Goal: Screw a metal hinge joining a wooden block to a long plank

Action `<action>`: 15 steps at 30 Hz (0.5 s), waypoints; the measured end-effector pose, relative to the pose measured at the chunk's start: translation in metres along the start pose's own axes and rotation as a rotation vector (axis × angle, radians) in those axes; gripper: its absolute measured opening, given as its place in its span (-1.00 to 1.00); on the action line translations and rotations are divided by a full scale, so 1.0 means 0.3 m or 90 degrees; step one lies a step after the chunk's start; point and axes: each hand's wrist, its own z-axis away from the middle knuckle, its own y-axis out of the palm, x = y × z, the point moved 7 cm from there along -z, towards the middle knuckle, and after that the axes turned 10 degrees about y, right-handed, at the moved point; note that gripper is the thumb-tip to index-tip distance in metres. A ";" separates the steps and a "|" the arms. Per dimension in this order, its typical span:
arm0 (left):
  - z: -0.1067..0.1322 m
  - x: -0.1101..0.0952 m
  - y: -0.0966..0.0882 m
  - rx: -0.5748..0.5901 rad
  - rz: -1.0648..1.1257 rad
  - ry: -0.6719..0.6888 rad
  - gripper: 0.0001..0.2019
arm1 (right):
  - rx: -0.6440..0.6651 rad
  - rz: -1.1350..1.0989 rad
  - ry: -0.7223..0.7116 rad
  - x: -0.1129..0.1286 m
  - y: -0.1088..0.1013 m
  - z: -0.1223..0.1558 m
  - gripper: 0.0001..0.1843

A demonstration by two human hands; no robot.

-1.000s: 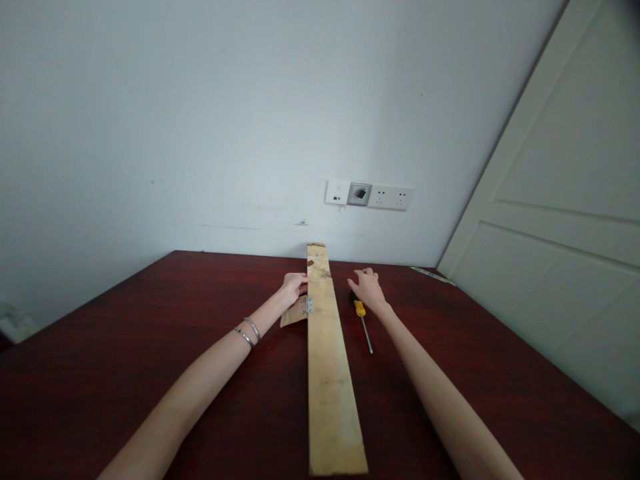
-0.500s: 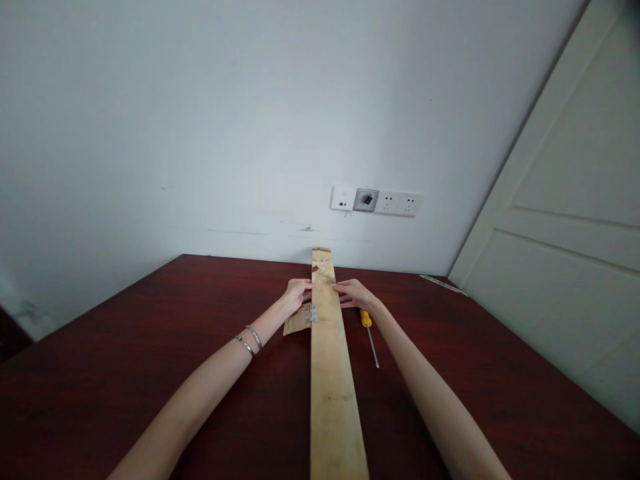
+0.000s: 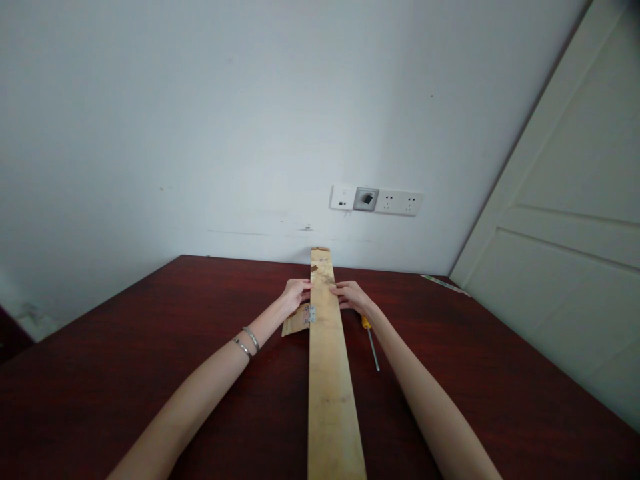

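Note:
A long pale wooden plank (image 3: pixel 330 373) lies on the dark red table (image 3: pixel 150 347), running away from me to the wall. My left hand (image 3: pixel 296 293) grips the plank's left edge, just above a small metal hinge (image 3: pixel 311 314) that joins it to a small wooden piece (image 3: pixel 295 321). My right hand (image 3: pixel 350 296) rests on the plank's right edge, fingers curled over it. A yellow-handled screwdriver (image 3: pixel 371 337) lies on the table beside my right wrist, its handle partly hidden by the wrist.
A white wall stands behind the table with a row of sockets (image 3: pixel 376 200). A white door (image 3: pixel 565 220) is at the right. A thin pale strip (image 3: pixel 445 284) lies at the table's back right corner.
My right hand has moved left from beside the screwdriver handle onto the plank's right edge. My left hand has stayed at the left edge. The view has shifted slightly.

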 end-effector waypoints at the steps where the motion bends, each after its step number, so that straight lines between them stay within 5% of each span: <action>1: 0.000 0.000 0.001 0.004 -0.001 0.003 -0.86 | -0.006 -0.004 0.000 0.001 -0.001 -0.001 -0.86; 15: -0.002 -0.037 0.024 0.096 -0.046 0.066 -0.91 | -0.033 -0.056 -0.019 0.029 -0.004 0.002 -0.84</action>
